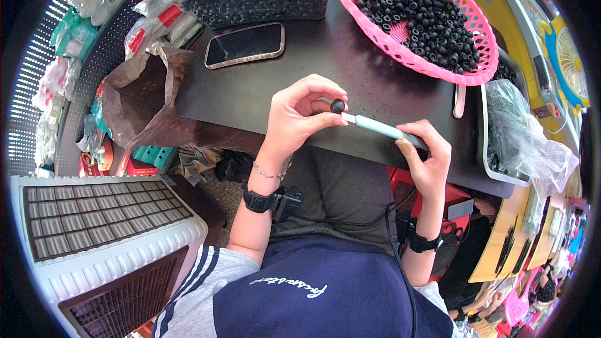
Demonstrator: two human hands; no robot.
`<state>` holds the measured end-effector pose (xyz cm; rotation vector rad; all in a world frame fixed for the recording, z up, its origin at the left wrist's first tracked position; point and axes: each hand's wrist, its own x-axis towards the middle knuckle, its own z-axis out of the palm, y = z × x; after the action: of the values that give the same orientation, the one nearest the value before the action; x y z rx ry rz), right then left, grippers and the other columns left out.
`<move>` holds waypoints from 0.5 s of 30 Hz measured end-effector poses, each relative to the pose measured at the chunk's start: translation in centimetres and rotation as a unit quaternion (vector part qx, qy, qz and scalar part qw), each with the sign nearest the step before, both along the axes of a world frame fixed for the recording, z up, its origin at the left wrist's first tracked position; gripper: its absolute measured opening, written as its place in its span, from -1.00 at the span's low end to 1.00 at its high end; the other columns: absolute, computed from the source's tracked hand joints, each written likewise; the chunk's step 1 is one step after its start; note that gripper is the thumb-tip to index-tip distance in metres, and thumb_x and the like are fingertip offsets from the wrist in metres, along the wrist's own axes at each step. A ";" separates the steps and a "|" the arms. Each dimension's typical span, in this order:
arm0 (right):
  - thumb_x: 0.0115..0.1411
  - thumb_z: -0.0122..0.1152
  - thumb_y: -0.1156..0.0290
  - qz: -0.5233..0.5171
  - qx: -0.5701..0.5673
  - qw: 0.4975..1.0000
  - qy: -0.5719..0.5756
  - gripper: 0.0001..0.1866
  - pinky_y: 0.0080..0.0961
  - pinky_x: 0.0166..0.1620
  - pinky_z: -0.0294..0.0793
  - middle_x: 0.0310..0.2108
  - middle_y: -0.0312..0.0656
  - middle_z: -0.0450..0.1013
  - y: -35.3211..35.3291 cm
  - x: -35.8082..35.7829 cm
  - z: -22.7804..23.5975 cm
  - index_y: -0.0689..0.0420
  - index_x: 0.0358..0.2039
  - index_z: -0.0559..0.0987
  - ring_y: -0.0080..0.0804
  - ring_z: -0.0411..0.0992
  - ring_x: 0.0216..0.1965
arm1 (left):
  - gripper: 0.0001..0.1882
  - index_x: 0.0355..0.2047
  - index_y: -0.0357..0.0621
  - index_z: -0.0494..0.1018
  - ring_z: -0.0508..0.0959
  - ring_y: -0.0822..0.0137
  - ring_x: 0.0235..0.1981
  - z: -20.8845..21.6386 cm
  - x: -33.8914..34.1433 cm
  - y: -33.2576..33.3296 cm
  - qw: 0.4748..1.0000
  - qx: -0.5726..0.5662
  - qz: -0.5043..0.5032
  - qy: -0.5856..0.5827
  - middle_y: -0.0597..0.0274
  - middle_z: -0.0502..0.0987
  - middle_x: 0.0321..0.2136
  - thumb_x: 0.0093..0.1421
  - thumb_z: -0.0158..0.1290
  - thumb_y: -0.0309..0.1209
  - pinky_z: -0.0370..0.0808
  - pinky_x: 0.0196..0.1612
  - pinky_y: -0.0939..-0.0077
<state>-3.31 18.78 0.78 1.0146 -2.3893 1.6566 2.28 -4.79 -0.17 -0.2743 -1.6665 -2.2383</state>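
Note:
Between the thumb and fingers of my left hand [294,114] is a small round black piece [337,106], held just above the table's near edge. My right hand [429,158] grips a slim tool with a pale teal handle [379,128], its thumb and fingers closed round the back end. The tool's light, narrow front end reaches my left fingertips, right by the black piece. Whether it goes into the piece is hidden by the fingers. A pink basket [413,67] of similar black rings and caps stands at the far right of the dark table [250,97].
A see-through bin [263,15] full of black pieces stands at the back, with a phone [244,46] before it. An open brown bag [141,97] hangs at the left edge. On the right are a tray with a plastic bag [523,128] and a light-coloured handle [459,101].

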 end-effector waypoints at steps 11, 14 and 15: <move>-0.06 0.33 0.60 0.001 0.004 1.000 0.004 -0.78 -0.53 -0.28 0.41 -0.43 -0.12 0.52 -0.1 0.0 0.0 0.26 -0.33 0.57 -0.33 0.46 -0.40 | -0.69 -0.27 -0.39 0.49 0.55 0.31 -0.24 -0.5 -0.1 -0.2 0.999 -0.025 -0.016 0.015 0.06 0.46 -0.22 -0.07 0.17 -0.81 0.64 -0.17 0.43; -0.05 0.33 0.59 0.001 0.004 1.000 0.005 -0.78 -0.53 -0.27 0.41 -0.42 -0.12 0.52 -0.1 0.0 -0.1 0.25 -0.33 0.57 -0.32 0.46 -0.40 | -0.69 -0.27 -0.39 0.49 0.55 0.30 -0.24 -0.5 -0.1 -0.2 0.999 -0.024 -0.016 0.017 0.06 0.46 -0.22 -0.08 0.17 -0.81 0.64 -0.17 0.43; -0.05 0.33 0.58 0.001 0.005 1.000 0.007 -0.77 -0.53 -0.27 0.41 -0.42 -0.12 0.52 0.0 0.0 -0.1 0.25 -0.32 0.57 -0.32 0.46 -0.39 | -0.69 -0.27 -0.39 0.49 0.55 0.30 -0.23 -0.4 -0.1 -0.2 0.999 -0.024 -0.016 0.019 0.06 0.46 -0.22 -0.08 0.17 -0.82 0.64 -0.17 0.43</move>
<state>-3.31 18.73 0.72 1.0263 -2.3899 1.6341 2.15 -4.99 -0.61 -0.3545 -1.7094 -2.2045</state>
